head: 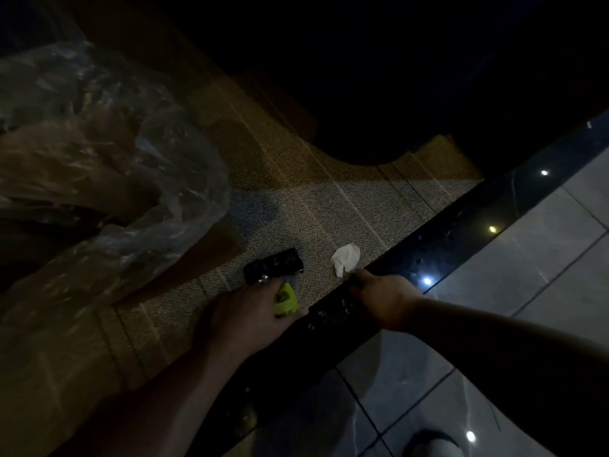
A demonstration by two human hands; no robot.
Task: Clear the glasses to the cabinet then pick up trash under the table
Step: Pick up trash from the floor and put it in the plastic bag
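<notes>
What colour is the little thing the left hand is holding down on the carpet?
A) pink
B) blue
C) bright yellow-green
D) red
C: the left hand is closed around a small yellow-green piece that peeks out by the fingers, next to a black wrapper on the carpet.

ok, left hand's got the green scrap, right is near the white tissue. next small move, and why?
Probably close the right hand on the crumpled white tissue: its fingertip already sits at the tissue's lower edge on the woven beige carpet. The left hand is occupied, gripping the lime-green plastic scrap beside the shiny black wrapper, which can wait.
</notes>
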